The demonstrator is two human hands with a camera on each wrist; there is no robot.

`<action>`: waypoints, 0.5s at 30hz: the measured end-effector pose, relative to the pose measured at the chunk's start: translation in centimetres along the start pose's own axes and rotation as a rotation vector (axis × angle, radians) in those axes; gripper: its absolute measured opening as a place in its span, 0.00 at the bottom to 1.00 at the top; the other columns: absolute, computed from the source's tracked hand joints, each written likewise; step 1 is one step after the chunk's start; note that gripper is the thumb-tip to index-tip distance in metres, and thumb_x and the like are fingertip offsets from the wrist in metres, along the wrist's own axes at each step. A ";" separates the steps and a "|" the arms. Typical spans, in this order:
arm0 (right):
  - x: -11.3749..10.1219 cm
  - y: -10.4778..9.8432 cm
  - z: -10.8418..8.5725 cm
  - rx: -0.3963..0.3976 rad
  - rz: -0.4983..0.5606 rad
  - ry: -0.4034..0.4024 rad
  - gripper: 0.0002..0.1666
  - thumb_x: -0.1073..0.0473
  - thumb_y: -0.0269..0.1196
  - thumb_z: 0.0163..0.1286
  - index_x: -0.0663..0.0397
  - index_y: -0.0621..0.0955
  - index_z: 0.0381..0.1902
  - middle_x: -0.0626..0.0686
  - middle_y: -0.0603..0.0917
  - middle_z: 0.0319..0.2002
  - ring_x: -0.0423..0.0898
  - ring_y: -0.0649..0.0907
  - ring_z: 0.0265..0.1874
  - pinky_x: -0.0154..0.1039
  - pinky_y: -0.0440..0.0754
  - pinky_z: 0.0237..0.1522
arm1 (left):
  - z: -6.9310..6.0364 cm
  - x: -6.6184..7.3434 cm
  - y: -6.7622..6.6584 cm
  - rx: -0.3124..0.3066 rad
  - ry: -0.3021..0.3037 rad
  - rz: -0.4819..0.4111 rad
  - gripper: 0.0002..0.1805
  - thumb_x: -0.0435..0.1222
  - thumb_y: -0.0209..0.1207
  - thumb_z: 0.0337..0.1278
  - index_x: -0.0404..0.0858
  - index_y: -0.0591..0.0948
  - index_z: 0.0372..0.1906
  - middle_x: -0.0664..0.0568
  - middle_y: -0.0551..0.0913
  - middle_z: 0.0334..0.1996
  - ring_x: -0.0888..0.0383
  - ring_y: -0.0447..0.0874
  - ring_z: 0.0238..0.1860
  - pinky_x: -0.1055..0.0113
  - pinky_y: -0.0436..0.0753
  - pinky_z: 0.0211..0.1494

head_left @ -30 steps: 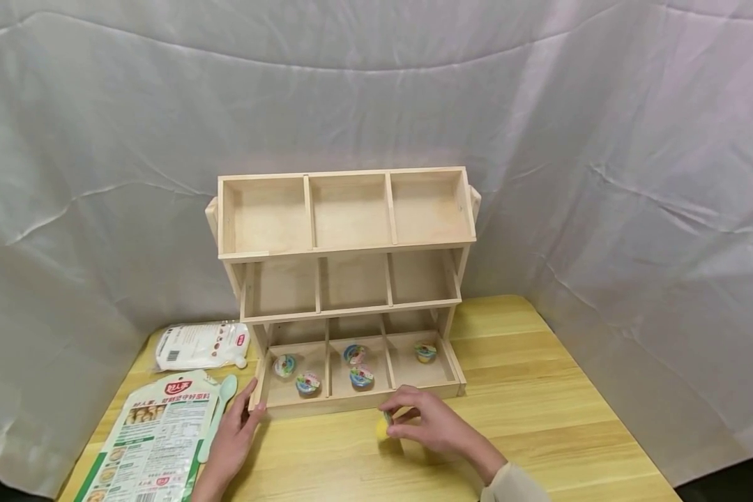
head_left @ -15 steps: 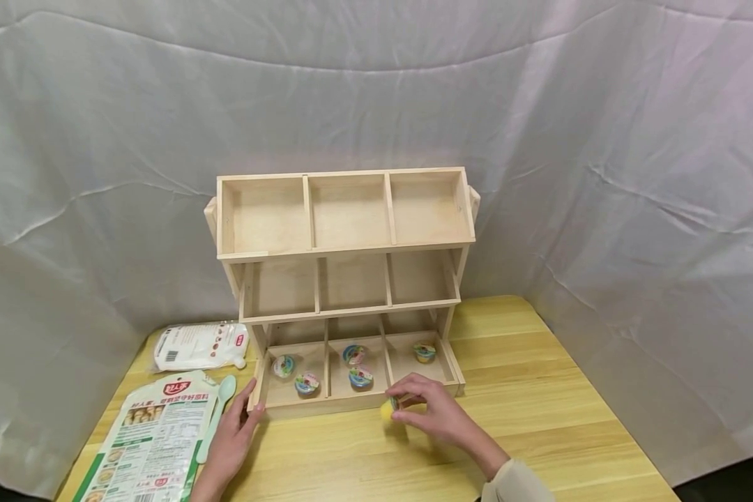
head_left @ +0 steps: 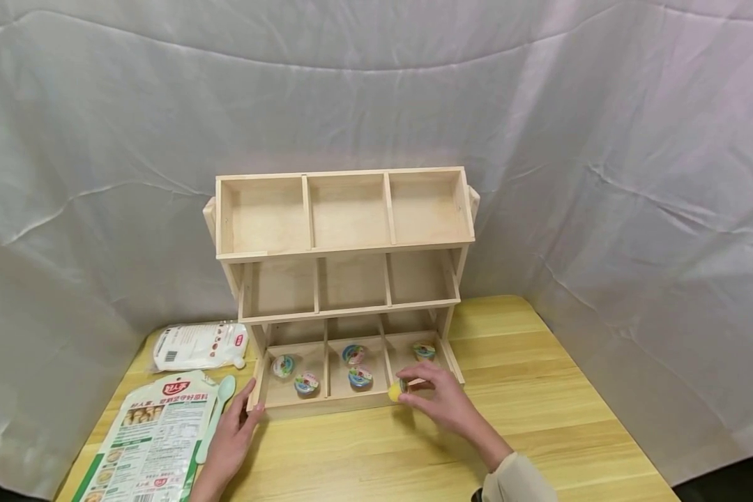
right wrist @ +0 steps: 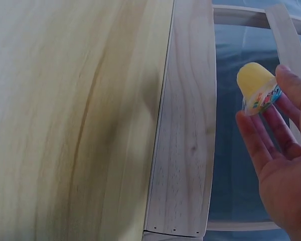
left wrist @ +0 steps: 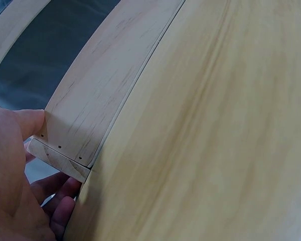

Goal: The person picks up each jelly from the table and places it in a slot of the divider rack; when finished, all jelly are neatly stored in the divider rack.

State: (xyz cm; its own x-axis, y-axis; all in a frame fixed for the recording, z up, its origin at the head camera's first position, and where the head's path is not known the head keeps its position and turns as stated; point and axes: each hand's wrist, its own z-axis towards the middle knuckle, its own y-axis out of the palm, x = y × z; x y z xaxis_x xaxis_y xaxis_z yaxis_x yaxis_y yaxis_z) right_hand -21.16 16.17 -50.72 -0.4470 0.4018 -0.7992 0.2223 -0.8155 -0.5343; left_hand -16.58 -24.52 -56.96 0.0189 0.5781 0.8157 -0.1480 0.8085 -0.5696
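A three-tier wooden rack (head_left: 345, 249) stands on the table, each tier split into three compartments. My left hand (head_left: 231, 432) grips the front left corner of its lowest tray; in the left wrist view the thumb (left wrist: 31, 122) lies at the front board's end, with the other fingers round the side. Between thumb and fingers, my right hand (head_left: 445, 401) pinches a yellow jelly cup (right wrist: 256, 83) just over the tray's front edge, below the right compartment. On the bottom tier, two jelly cups (head_left: 306, 383) lie in the left compartment, two (head_left: 360, 378) in the middle and one (head_left: 424, 350) in the right.
Left of the rack lies a white plastic packet (head_left: 201, 346). In front of it are a printed green-and-white food bag (head_left: 153, 432) and a pale green spoon (head_left: 216, 418), close beside the left hand. Grey cloth (head_left: 351, 104) hangs behind the table (head_left: 539, 418).
My right hand has moved slightly right and up toward the bottom tray's right compartment, carrying the yellow jelly cup. The left hand keeps its grip on the tray corner.
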 end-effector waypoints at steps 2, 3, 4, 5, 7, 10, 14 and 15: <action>0.1 -0.1 0.1 0.023 -0.002 -0.015 0.24 0.57 0.74 0.64 0.58 0.85 0.56 0.52 0.85 0.53 0.53 0.85 0.53 0.46 0.86 0.56 | 0.0 0.0 0.0 0.000 -0.001 0.006 0.34 0.46 0.50 0.82 0.35 0.58 0.81 0.30 0.64 0.76 0.36 0.71 0.71 0.59 0.75 0.67; 0.2 -0.1 0.2 0.034 -0.003 -0.021 0.24 0.57 0.74 0.64 0.59 0.85 0.56 0.52 0.85 0.53 0.54 0.85 0.53 0.46 0.86 0.56 | 0.0 0.0 -0.1 0.000 0.000 0.008 0.34 0.47 0.50 0.82 0.35 0.58 0.81 0.30 0.64 0.76 0.36 0.71 0.71 0.59 0.75 0.67; 0.3 -0.1 0.2 0.044 0.003 -0.024 0.24 0.58 0.74 0.64 0.59 0.85 0.56 0.53 0.85 0.53 0.54 0.85 0.53 0.47 0.86 0.56 | 0.0 0.0 -0.1 0.001 0.001 0.010 0.34 0.47 0.50 0.82 0.35 0.58 0.81 0.30 0.64 0.77 0.36 0.71 0.71 0.59 0.75 0.67; 0.4 -0.2 0.3 0.054 0.009 -0.025 0.24 0.59 0.74 0.63 0.59 0.85 0.56 0.53 0.85 0.52 0.55 0.86 0.52 0.46 0.86 0.55 | 0.0 0.0 -0.1 0.002 0.003 0.010 0.35 0.47 0.50 0.82 0.35 0.58 0.81 0.31 0.63 0.77 0.36 0.70 0.72 0.59 0.75 0.67; 0.6 -0.3 0.5 0.076 0.012 -0.022 0.23 0.61 0.75 0.63 0.59 0.85 0.56 0.53 0.84 0.52 0.55 0.86 0.51 0.46 0.86 0.55 | 0.0 0.0 -0.1 0.003 0.009 0.007 0.35 0.47 0.50 0.82 0.35 0.58 0.81 0.31 0.63 0.77 0.36 0.70 0.72 0.60 0.76 0.67; 0.9 -0.4 0.9 0.109 0.010 -0.011 0.22 0.63 0.75 0.62 0.58 0.86 0.55 0.54 0.84 0.52 0.56 0.87 0.51 0.46 0.87 0.54 | 0.0 -0.1 -0.1 0.005 0.015 0.002 0.35 0.46 0.50 0.82 0.35 0.58 0.81 0.31 0.64 0.77 0.36 0.71 0.71 0.62 0.76 0.66; 1.3 -0.5 1.2 0.151 0.000 0.025 0.21 0.64 0.75 0.62 0.54 0.86 0.54 0.54 0.84 0.54 0.54 0.86 0.52 0.45 0.87 0.54 | 0.0 0.0 0.0 0.003 0.012 0.000 0.34 0.46 0.50 0.82 0.35 0.58 0.81 0.31 0.64 0.77 0.36 0.71 0.71 0.61 0.76 0.66; 1.4 -0.5 1.3 0.160 0.000 0.035 0.21 0.64 0.75 0.62 0.54 0.86 0.54 0.53 0.84 0.54 0.54 0.86 0.51 0.45 0.86 0.55 | 0.1 0.0 0.0 0.002 0.010 0.000 0.34 0.46 0.50 0.82 0.35 0.58 0.81 0.32 0.64 0.77 0.36 0.71 0.72 0.61 0.76 0.66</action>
State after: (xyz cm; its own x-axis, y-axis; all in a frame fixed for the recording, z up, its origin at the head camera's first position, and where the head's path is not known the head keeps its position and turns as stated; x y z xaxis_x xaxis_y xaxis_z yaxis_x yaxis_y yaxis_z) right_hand -23.02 16.62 -51.17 -0.4163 0.4140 -0.8095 0.0799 -0.8702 -0.4862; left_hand -16.65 -24.52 -57.01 0.0288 0.5793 0.8146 -0.1504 0.8082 -0.5694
